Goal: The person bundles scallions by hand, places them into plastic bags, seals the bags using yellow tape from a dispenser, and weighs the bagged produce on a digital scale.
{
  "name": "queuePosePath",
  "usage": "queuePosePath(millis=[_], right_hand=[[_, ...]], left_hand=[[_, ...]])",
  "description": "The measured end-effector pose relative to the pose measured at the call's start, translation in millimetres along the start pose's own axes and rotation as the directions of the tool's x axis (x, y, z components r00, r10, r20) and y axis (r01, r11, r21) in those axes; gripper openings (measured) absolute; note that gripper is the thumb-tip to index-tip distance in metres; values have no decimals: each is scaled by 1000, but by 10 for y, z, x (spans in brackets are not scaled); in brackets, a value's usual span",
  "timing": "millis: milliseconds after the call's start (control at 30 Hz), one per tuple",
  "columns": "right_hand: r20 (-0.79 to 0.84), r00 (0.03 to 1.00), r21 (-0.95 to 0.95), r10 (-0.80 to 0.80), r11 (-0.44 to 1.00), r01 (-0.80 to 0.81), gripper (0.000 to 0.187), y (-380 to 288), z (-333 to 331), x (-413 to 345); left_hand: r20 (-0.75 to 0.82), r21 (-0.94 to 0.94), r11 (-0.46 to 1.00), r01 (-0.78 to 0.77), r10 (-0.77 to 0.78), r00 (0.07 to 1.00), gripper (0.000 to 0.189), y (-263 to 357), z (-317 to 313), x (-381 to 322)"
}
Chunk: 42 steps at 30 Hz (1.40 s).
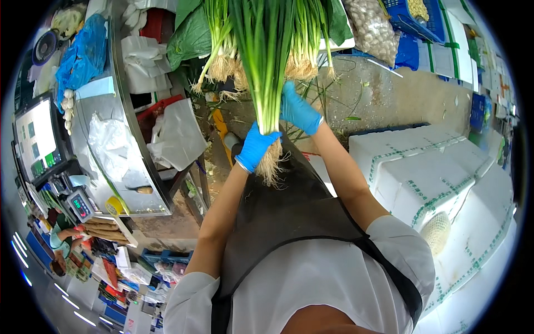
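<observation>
A thick bunch of green onions stretches away from me, its pale lower stalks towards my body. My left hand, in a blue glove, is closed around the stalks just above the hanging roots. On the right side of the same stalks lies my right hand, also gloved in blue. Its fingertips point away from me, and whether they grip is partly hidden. Beyond the hands, more green onions lie with roots facing me, one group at left and another at right.
At left is a metal table with a plastic bag, a knife, yellow tape and a scale display. White foam boxes stand at right. Leaf scraps litter the floor. A person is far left.
</observation>
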State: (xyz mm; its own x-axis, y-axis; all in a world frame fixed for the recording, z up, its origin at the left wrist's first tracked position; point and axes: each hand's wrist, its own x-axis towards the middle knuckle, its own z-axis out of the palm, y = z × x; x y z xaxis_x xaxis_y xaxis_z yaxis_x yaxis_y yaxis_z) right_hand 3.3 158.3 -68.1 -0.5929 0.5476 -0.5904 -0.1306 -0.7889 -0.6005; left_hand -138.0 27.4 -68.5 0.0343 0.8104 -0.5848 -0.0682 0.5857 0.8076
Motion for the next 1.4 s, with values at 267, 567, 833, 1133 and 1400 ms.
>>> queuePosePath(millis=[267, 567, 833, 1133, 1400], right_hand=[[119, 943, 471, -311, 854, 222, 69, -208, 453, 374], [382, 882, 295, -275, 941, 166, 54, -115, 2193, 73], [684, 700, -423, 207, 894, 149, 74, 977, 4630, -469], [574, 464, -802, 675, 577, 154, 69, 2516, 4904, -276], [307, 560, -922, 770, 386, -26, 54, 2556, 4191, -246]], left_hand=[[-388, 891, 339, 303, 222, 895, 71, 487, 0, -752], [-546, 599, 799, -51, 454, 704, 108, 637, -811, -1621], [-982, 155, 940, -305, 181, 58, 68, 85, -1613, -2805], [-790, -144, 801, -582, -447, -420, 42, -1903, -3088, -3990], [-443, -741, 606, -289, -764, -469, 56, -4275, -3903, -3465]])
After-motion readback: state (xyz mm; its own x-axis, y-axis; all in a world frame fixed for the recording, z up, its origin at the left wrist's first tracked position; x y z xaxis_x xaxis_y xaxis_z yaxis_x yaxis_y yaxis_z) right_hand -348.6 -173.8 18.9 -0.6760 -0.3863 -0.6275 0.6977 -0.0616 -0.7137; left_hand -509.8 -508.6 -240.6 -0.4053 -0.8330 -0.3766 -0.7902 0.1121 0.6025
